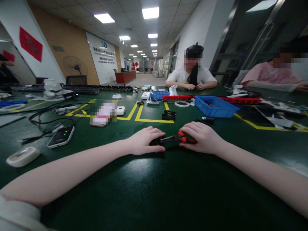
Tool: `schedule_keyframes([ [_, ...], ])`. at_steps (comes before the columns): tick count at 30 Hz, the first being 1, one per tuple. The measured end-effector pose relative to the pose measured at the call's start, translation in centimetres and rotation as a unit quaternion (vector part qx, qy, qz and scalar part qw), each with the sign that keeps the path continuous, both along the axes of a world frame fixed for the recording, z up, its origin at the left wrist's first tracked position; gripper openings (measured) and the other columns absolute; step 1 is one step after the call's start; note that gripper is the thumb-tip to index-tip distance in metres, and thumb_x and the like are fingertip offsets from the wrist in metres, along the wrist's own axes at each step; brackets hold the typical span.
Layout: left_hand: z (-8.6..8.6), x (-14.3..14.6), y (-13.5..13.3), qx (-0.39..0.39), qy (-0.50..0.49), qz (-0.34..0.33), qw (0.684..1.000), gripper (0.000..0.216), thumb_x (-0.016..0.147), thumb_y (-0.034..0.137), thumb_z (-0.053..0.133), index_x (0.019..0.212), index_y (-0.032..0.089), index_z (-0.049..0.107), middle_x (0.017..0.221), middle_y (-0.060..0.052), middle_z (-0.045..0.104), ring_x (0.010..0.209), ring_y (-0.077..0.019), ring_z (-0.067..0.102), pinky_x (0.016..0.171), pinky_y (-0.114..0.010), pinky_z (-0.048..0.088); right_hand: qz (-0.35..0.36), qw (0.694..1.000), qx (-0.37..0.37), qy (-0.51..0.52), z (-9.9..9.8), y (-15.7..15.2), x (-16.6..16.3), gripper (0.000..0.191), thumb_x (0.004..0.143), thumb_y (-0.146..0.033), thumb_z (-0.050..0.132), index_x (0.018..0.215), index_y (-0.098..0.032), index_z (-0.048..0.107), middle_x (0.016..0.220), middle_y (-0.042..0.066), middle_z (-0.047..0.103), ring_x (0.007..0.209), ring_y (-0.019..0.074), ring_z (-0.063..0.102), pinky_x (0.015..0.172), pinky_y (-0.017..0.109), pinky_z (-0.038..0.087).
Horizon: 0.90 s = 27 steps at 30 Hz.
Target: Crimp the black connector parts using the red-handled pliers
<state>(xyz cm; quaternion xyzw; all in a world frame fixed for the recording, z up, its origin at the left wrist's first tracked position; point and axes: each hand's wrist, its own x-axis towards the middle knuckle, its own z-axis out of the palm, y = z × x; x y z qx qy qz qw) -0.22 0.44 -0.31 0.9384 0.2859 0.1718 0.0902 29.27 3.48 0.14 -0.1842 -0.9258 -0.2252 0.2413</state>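
My right hand (203, 137) is closed around the red-and-black handles of a pair of needle-nose pliers (171, 138). The jaws of the pliers point left and reach a small black part (157, 141). That part sits between the thumb and fingers of my left hand (145, 141). Its exact kind is hard to make out, as my fingers cover much of it. Both hands are low over the dark green table (149, 186). Just beyond them lie several small black pieces (168, 115) by the yellow tape lines.
Past my right hand stands a blue bin (215, 106), with a smaller blue bin (159, 94) farther back. On the left lie a phone (104, 114), a white-edged device (61, 137), a white oval case (23, 156) and black cables (40, 118). A person (192, 70) sits opposite.
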Motion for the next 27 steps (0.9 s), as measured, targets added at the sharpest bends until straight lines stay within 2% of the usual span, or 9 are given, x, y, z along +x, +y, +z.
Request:
schedule_keyframes([
  [27,0.01,0.0,0.08,-0.021,-0.009,0.003,1.0,0.058,0.096,0.052,0.056,0.141,0.015,0.051,0.138,-0.014,0.057,0.115,-0.0292,0.056,0.1,-0.045,0.045,-0.01,1.0,-0.006,0.003,0.12,-0.22,0.03,0.037,0.088,-0.048,0.065,0.106,-0.015,0.064,0.097,0.013,0.071,0.084,0.0257,0.066,0.071,0.037,0.052],
])
